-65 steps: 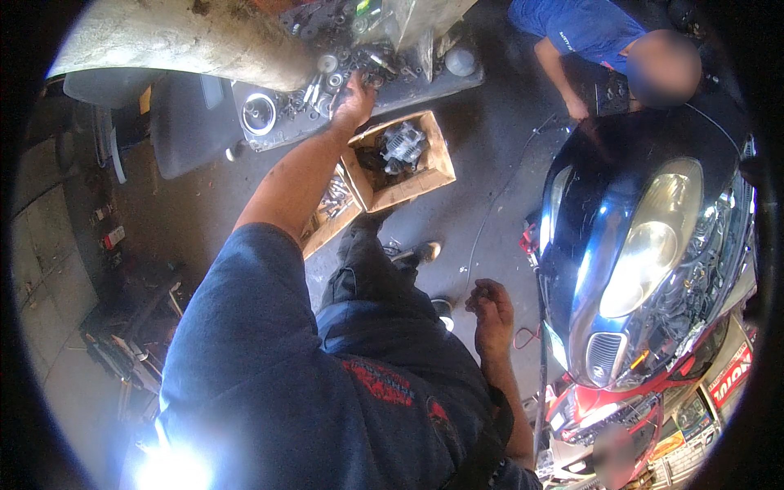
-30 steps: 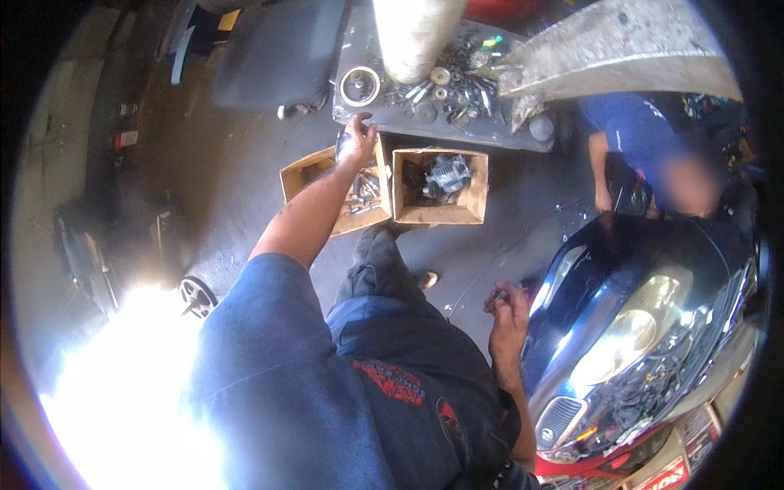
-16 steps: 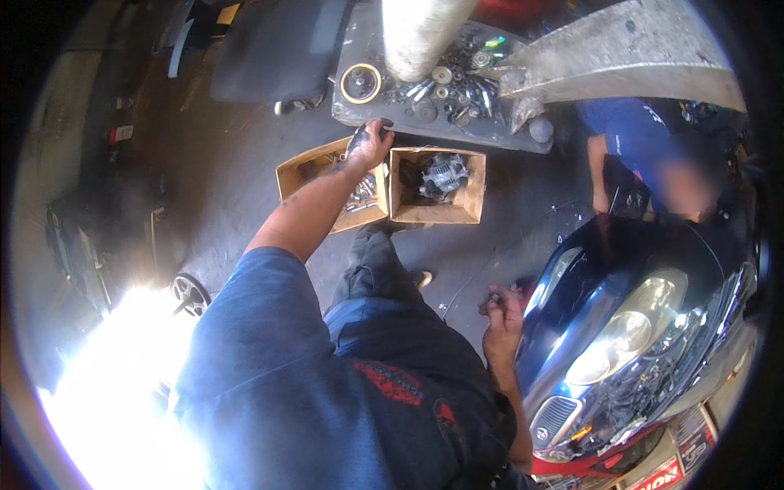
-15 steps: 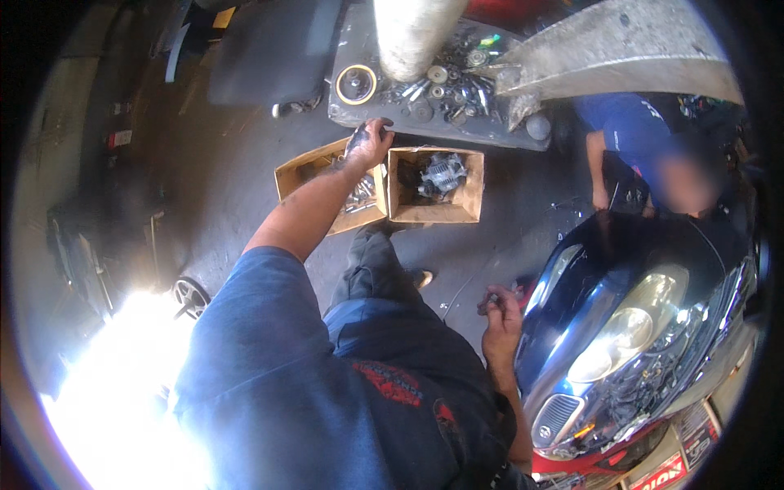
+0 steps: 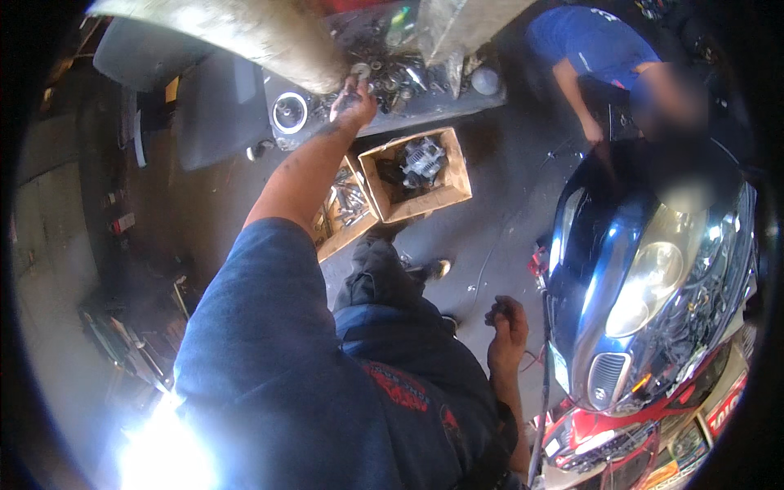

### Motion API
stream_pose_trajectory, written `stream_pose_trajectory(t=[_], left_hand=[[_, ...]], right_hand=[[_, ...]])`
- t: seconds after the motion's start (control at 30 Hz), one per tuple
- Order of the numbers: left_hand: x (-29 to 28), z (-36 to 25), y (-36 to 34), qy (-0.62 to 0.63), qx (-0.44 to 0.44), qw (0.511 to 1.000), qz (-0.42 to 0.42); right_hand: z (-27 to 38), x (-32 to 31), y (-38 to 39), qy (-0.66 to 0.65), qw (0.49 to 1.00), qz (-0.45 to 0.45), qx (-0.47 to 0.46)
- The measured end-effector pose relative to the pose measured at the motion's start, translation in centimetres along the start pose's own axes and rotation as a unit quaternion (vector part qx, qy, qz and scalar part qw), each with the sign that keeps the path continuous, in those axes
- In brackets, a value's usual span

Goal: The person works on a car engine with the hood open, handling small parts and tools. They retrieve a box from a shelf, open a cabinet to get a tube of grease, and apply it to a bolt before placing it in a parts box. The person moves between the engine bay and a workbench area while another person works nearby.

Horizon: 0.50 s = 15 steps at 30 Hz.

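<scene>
My left arm stretches out over the boxes to a dark worktable (image 5: 388,121). There my left hand (image 5: 354,104) is closed, its fingertips on a small round metal part (image 5: 360,71) among loose car parts (image 5: 400,80). A white-rimmed round part (image 5: 290,112) lies on the table to the left of this hand. Lower right, my right hand (image 5: 508,331) hangs beside my body with its fingers curled in. Whether anything small is inside it is hidden. Below my left forearm, one cardboard box (image 5: 371,220) holds metal pieces; the box (image 5: 451,196) beside it holds an alternator (image 5: 422,159).
A dark blue car front (image 5: 588,269) with a headlight (image 5: 656,273) takes up the right side. Behind it a person in a blue shirt (image 5: 588,41) bends forward. A thick pale post (image 5: 245,37) rises over the table. A thin cable (image 5: 487,260) lies on the floor.
My left hand has moved from above the boxes onto the parts on the table. The view has turned and shifted. My right hand stays curled by my side.
</scene>
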<state>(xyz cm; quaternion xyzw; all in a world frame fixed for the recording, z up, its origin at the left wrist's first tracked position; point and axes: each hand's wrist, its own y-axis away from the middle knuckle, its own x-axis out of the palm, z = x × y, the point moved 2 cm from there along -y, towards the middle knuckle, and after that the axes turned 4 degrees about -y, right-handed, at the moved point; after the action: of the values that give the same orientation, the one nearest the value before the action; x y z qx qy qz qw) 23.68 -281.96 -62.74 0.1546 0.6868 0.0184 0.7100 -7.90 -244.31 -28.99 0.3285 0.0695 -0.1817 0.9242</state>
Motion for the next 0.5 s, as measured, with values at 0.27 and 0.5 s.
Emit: stream_pose_trajectory(t=[0.27,0.5], left_hand=[[-4.1,-0.5,-1.6,0.106,-0.008,0.993,-0.05],[-8.0,-1.0,-0.7,0.023,-0.025,0.988,0.148]], right_hand=[[-1.9,-1.4,0.8,-0.06,0.997,-0.033,0.021],[-1.6,-2.0,0.4,-0.017,0.999,-0.033,0.018]])
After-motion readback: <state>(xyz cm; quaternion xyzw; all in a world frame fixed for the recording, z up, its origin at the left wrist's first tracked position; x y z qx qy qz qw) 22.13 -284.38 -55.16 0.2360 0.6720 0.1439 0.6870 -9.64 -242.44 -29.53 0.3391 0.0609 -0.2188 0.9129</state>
